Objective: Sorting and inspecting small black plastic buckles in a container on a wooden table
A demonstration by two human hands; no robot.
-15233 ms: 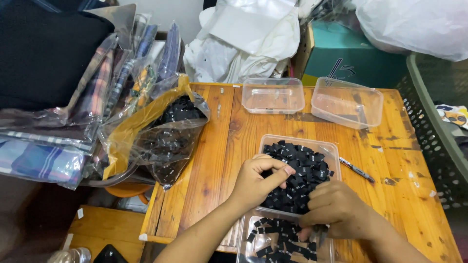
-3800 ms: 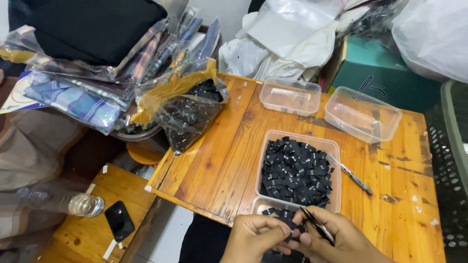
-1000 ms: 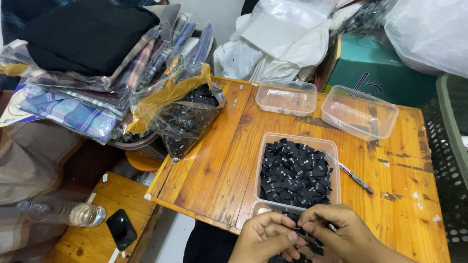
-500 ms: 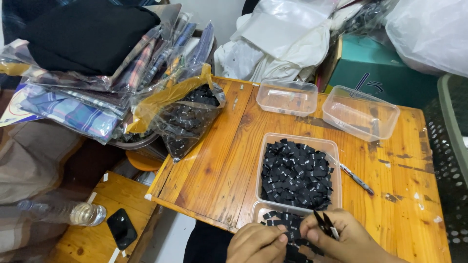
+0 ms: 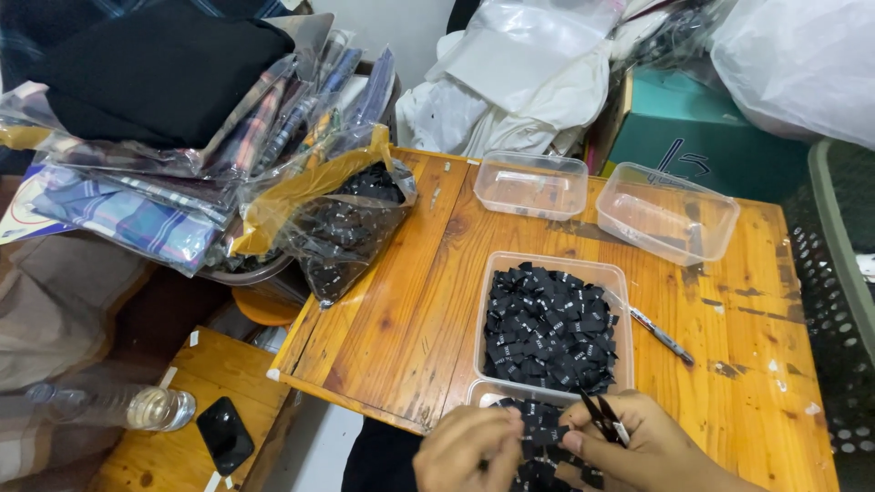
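With our left hand [image 5: 469,451] pinching a small black label [image 5: 536,437] over the near container [image 5: 483,394] and our right hand [image 5: 643,446] gripping thread snips [image 5: 602,417], we judge trimming underway, requiring a steady cut.

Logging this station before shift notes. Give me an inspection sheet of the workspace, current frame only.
Surface: wooden table, scuffed and stained on its right side.
Job's things: clear tub of small black labels; second tub under the hands; small black snips.
Clutter: two empty clear tubs, pen, bag of black labels.
Grippers: left hand pinches labels; right hand holds the snips.
Cables: nothing seen.
Surroundings: bagged folded fabric, water bottle, phone, green crate.
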